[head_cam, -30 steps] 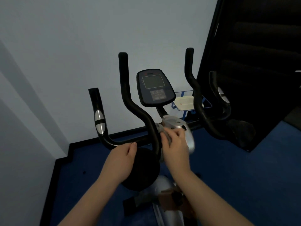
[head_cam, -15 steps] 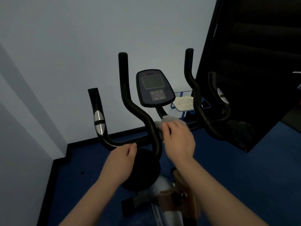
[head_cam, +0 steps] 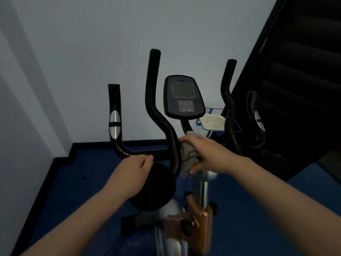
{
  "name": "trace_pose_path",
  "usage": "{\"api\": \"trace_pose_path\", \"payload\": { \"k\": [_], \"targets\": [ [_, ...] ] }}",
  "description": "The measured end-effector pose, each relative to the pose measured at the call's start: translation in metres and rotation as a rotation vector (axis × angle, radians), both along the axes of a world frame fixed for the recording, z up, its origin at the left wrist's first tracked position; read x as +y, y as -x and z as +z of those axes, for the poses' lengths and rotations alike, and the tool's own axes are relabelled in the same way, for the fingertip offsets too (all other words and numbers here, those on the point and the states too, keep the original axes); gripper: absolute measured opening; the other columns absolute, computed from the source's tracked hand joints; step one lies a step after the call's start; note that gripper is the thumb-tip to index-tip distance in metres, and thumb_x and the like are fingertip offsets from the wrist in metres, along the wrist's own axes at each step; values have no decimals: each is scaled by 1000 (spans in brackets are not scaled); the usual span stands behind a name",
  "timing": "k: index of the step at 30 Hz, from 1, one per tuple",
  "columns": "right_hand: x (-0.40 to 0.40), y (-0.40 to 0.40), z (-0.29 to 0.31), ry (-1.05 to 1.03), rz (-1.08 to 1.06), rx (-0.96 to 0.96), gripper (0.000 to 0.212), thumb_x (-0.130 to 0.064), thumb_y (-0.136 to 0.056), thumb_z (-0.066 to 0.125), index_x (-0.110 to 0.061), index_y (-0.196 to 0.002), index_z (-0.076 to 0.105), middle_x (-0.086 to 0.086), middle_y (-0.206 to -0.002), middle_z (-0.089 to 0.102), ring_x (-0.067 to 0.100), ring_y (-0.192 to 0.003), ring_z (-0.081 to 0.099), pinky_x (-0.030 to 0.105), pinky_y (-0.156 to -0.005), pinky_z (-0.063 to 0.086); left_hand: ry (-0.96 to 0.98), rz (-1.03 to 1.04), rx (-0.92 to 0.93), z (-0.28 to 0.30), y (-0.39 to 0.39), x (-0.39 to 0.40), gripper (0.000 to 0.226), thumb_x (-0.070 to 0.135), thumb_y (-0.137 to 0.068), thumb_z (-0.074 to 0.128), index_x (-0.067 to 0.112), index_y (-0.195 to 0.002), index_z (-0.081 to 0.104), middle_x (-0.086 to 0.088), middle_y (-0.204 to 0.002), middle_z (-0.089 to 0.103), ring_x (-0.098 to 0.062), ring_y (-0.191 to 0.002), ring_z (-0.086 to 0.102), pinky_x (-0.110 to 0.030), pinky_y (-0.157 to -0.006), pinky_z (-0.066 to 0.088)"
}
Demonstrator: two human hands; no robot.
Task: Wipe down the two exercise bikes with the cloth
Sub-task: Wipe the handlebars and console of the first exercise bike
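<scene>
Seen from above, looking down over two bare forearms at an exercise bike [head_cam: 184, 215] against a pale wall. Right hand [head_cam: 206, 154] curled around a bunched grey cloth [head_cam: 189, 157], pressing it to the stem just below the console [head_cam: 184, 97]. Left hand [head_cam: 134, 170] wrapped over the black handlebar [head_cam: 140, 152], fingers closed on the bar. Blue floor [head_cam: 77, 191] beneath. White tray [head_cam: 212, 121] behind the console.
</scene>
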State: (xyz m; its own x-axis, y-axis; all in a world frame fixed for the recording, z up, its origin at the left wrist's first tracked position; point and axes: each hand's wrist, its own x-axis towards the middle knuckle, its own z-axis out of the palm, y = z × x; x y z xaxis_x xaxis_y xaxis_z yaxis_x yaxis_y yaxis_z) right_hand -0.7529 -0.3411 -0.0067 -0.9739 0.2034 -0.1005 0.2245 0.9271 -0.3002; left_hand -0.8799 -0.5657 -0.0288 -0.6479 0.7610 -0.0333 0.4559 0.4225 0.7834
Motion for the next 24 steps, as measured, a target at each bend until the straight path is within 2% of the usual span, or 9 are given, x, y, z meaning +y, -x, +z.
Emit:
{"api": "trace_pose_path", "payload": {
  "k": [3,5,7,10,13,15,17,20,24],
  "targets": [
    [2,18,-18,-229,52,52,85,-50,-64,83,-27,-133,40,-7,-124,59,16,-120,49,30,-110,29,-3,9,-10,-1,-1,0,47,35,-102,40,14,-59,42,3,-54,45,-3,-44,39,-20,-45,30],
    [6,28,-18,-290,95,-1,77,-52,-68,79,-24,-129,43,-4,-116,62,17,-114,54,27,-110,26,-8,11,-20,0,-2,0,48,34,-102,41,14,-59,41,3,-53,43,-3,-42,39,-20,-44,29],
    [10,33,-9,-204,98,-106,69,-49,-70,79,-25,-125,46,-2,-113,61,19,-113,51,24,-103,30,-15,9,-27,2,-2,0,47,32,-102,42,14,-58,39,4,-52,42,-3,-40,38,-20,-44,30],
    [12,37,4,-70,53,-193,66,-44,-70,81,-29,-126,48,2,-114,56,21,-116,44,33,-98,40,-22,7,-25,4,-1,0,48,31,-102,42,15,-57,38,4,-51,41,-3,-39,38,-20,-44,31],
    [12,26,-1,-34,78,-133,72,-54,-71,76,-37,-133,43,-7,-126,56,18,-127,38,31,-113,20,-19,5,-24,4,-1,0,48,32,-102,42,15,-58,39,5,-51,41,-3,-40,38,-19,-45,30],
    [10,20,-2,12,93,-105,71,-56,-72,74,-41,-134,42,-14,-130,55,15,-134,33,23,-112,4,-14,5,-18,4,-2,-1,47,32,-102,41,14,-59,40,4,-52,42,-4,-40,37,-19,-45,31],
    [12,25,5,56,72,-170,68,-52,-75,74,-40,-135,42,-15,-131,54,12,-135,30,25,-114,2,-11,1,-17,4,-2,0,46,32,-102,41,13,-60,41,3,-53,42,-4,-40,37,-19,-45,31],
    [13,35,17,47,108,-261,57,-42,-83,72,-33,-132,45,-13,-127,57,9,-131,38,33,-120,-4,-7,-10,-22,5,-2,1,46,31,-101,42,13,-59,40,3,-52,41,-4,-39,36,-20,-44,30],
    [3,21,9,-36,36,-119,56,-31,-86,68,-27,-132,36,-8,-128,53,9,-133,35,25,-114,-12,1,-9,-10,5,-1,1,47,32,-101,41,14,-58,39,4,-51,40,-4,-39,36,-20,-43,28]
  ]
}}
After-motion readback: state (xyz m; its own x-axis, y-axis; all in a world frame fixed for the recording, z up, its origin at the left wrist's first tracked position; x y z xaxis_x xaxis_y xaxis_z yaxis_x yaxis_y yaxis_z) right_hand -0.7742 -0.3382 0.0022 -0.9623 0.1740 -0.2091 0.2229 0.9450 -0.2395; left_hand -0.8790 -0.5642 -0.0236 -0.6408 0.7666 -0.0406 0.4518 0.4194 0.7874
